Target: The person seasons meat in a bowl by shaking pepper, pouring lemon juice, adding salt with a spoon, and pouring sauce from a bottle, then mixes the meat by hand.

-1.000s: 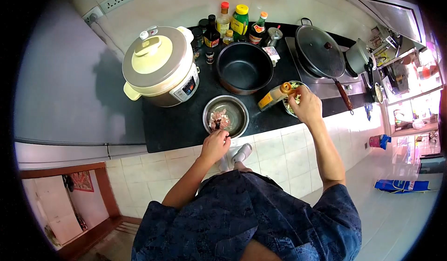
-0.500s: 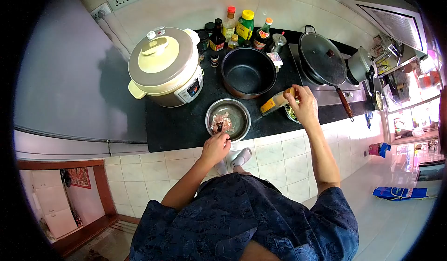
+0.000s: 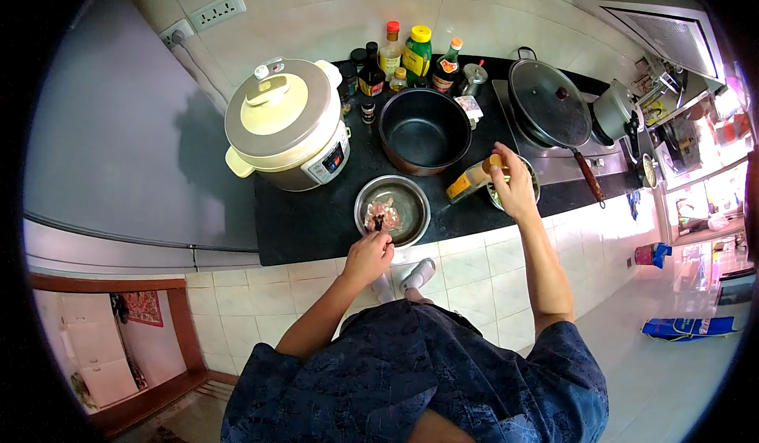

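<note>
My right hand (image 3: 514,190) pinches the orange cap end of a clear seasoning bottle (image 3: 470,180) with a yellow label. The bottle leans, its lower end to the left over the dark counter. Partly hidden under that hand is a bowl of chopped greens (image 3: 494,196). My left hand (image 3: 368,258) is closed at the near rim of a steel bowl (image 3: 424,212); what its fingers grip is hidden. Inside the bowl lie pieces of pale pink raw meat (image 3: 386,207) with a dark patch among them.
Behind the steel bowl stands a black inner pot (image 3: 424,127). An electric pressure cooker (image 3: 281,131) occupies the left of the counter. Several sauce bottles (image 3: 419,52) line the wall. On the stove at right sits a lidded wok (image 3: 549,103), its wooden handle (image 3: 589,178) jutting over the edge.
The whole view has shifted slightly, with the counter now a little lower and to the right. Both hands keep nearly the same places, and the seasoning bottle remains in my right hand.
</note>
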A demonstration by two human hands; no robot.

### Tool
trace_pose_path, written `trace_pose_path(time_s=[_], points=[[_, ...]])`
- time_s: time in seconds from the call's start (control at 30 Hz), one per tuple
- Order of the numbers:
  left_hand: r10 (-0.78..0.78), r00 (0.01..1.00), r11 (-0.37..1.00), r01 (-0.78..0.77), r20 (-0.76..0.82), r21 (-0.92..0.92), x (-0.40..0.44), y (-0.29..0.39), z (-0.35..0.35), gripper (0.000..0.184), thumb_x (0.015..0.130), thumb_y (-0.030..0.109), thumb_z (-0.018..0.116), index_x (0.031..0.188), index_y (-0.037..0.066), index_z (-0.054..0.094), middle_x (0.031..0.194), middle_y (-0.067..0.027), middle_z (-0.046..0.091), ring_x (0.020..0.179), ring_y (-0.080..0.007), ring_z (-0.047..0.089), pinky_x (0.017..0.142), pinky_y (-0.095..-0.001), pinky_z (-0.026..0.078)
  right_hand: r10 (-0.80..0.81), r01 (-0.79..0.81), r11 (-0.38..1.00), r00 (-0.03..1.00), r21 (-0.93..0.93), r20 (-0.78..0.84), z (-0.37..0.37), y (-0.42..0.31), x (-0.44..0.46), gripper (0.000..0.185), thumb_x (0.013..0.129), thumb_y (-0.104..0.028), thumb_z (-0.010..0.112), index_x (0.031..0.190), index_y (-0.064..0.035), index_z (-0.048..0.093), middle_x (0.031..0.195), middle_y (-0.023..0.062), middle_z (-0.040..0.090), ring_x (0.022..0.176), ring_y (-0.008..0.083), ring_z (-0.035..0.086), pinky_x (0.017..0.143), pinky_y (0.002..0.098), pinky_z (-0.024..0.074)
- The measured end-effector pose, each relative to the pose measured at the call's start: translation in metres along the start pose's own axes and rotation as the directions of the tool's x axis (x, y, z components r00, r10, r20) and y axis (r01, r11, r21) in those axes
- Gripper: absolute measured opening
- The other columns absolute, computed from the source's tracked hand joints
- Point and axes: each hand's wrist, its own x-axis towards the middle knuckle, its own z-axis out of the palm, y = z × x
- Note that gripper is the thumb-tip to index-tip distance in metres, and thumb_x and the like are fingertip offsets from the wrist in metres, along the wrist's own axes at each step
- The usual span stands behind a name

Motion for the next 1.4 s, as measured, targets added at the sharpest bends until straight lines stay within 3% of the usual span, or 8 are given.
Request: trace_pose_path(time_s=[0.1,0.2,0.37,0.47,0.63,0.73,0.9,1.4], points=[[0.016,1.000,1.000,-0.016,0.001,0.020,-0.001,0.000,-0.002,0.018,0.091,0.019,0.065,0.101,0.004,0.065,0.094,-0.0140,0.069,0.086,-0.0339,0.069,0.076,-0.0448,0.054,0.236,-0.244,0.969,0.962,0.044,0.138,-0.001,-0.010,-0.004,0.042,0.099,-0.023,0.063,0.131,0.0020,0.054,0.119,0.0192,0.068,0.106,0.0265,0.067,0.092,0.0374,0.0527],[0.034,0.999,0.999,-0.034,-0.013,0.016,0.001,0.004,-0.005,0.014,0.090,0.015,0.064,0.096,0.004,0.063,0.092,-0.0151,0.068,0.086,-0.0356,0.068,0.076,-0.0461,0.054,0.107,-0.080,0.892,0.994,0.446,-0.035,0.018,0.006,-0.009,0.043,0.097,-0.022,0.066,0.130,0.0015,0.051,0.114,0.0160,0.068,0.104,0.0251,0.067,0.092,0.0364,0.0527],[0.033,0.999,0.998,-0.033,0.002,0.046,-0.001,-0.001,-0.004,0.019,0.092,0.020,0.065,0.103,0.004,0.066,0.092,-0.0137,0.069,0.083,-0.0344,0.068,0.074,-0.0450,0.054,0.203,-0.208,0.910,0.978,0.360,0.050,0.040,0.045,-0.016,0.045,0.103,-0.017,0.055,0.143,-0.0008,0.044,0.132,0.0216,0.063,0.117,0.0232,0.063,0.102,0.0359,0.0496],[0.033,0.999,0.998,-0.035,0.026,0.058,0.000,-0.002,-0.005,0.019,0.092,0.020,0.065,0.103,0.005,0.066,0.091,-0.0136,0.068,0.083,-0.0341,0.068,0.074,-0.0445,0.053,0.176,-0.077,0.798,0.978,0.598,-0.110,0.035,0.005,-0.015,0.039,0.099,-0.019,0.066,0.128,0.0003,0.050,0.114,0.0154,0.067,0.105,0.0204,0.064,0.093,0.0340,0.0513],[0.022,0.999,0.998,-0.025,0.049,0.056,0.000,0.000,-0.007,0.018,0.092,0.020,0.066,0.103,0.005,0.065,0.091,-0.0134,0.068,0.084,-0.0333,0.068,0.074,-0.0438,0.053,0.197,-0.166,0.935,0.978,0.313,-0.070,0.046,0.031,-0.018,0.049,0.103,-0.023,0.058,0.144,-0.0005,0.043,0.129,0.0203,0.064,0.114,0.0252,0.064,0.100,0.0361,0.0501],[0.006,0.998,0.999,-0.009,0.070,0.053,0.001,0.001,-0.007,0.018,0.092,0.019,0.066,0.103,0.005,0.065,0.093,-0.0132,0.068,0.085,-0.0330,0.068,0.075,-0.0439,0.053,0.188,-0.042,0.791,0.966,0.610,-0.176,0.040,0.005,-0.017,0.040,0.098,-0.020,0.068,0.127,-0.0004,0.049,0.114,0.0163,0.066,0.105,0.0231,0.065,0.095,0.0360,0.0510],[0.009,0.997,0.998,-0.013,0.076,0.061,0.001,0.002,-0.006,0.017,0.091,0.019,0.065,0.100,0.005,0.065,0.093,-0.0141,0.068,0.087,-0.0341,0.068,0.076,-0.0453,0.053,0.163,-0.126,0.951,0.980,0.284,-0.112,0.057,0.043,-0.025,0.049,0.104,-0.024,0.050,0.145,0.0008,0.040,0.130,0.0194,0.065,0.114,0.0279,0.065,0.099,0.0385,0.0501],[0.039,0.998,0.998,-0.040,0.045,0.037,0.002,0.001,-0.004,0.015,0.090,0.017,0.064,0.098,0.004,0.063,0.090,-0.0141,0.067,0.085,-0.0351,0.068,0.076,-0.0454,0.054,0.107,-0.072,0.934,0.991,0.350,-0.083,0.046,0.014,-0.021,0.040,0.106,-0.020,0.050,0.141,-0.0022,0.046,0.129,0.0163,0.067,0.114,0.0247,0.066,0.100,0.0344,0.0496]])
